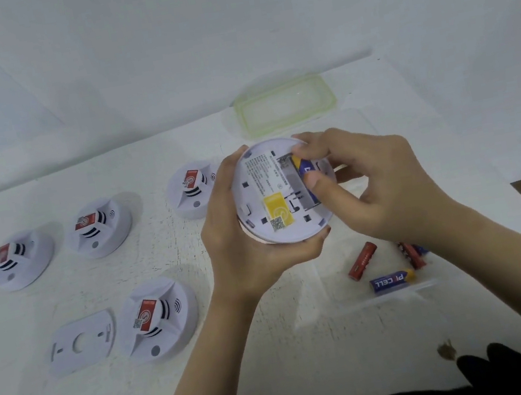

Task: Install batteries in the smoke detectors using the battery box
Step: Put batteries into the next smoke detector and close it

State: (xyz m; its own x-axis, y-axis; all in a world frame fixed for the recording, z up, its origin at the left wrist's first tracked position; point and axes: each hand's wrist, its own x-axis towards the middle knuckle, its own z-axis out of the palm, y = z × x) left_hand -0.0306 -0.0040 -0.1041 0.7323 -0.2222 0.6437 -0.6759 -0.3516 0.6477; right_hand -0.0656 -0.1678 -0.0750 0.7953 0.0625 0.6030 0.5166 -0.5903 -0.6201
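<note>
Left hand [242, 238] cups the upturned detector [269, 196] above the table [214, 384]; right hand [384, 183] pinches a blue battery [303, 166] in its bay. The clear box [389, 298] lies just near-right, four detectors [157, 318] to the left.

On the table [280, 366], a left detector [19, 260], a middle detector [98, 227] and a right detector [194, 189] stood in a row at the far left. A near detector [157, 318] sat in front of them, with a mounting plate [81, 342] just to its left. At the centre, the left hand [244, 251] gripped a held detector [272, 195] above the table, back upward. The right hand [381, 184] pinched a battery [304, 167] in its compartment. The battery box [405, 290] lay to the right with loose batteries [363, 261] inside, and the lid [285, 107] behind it.
</note>
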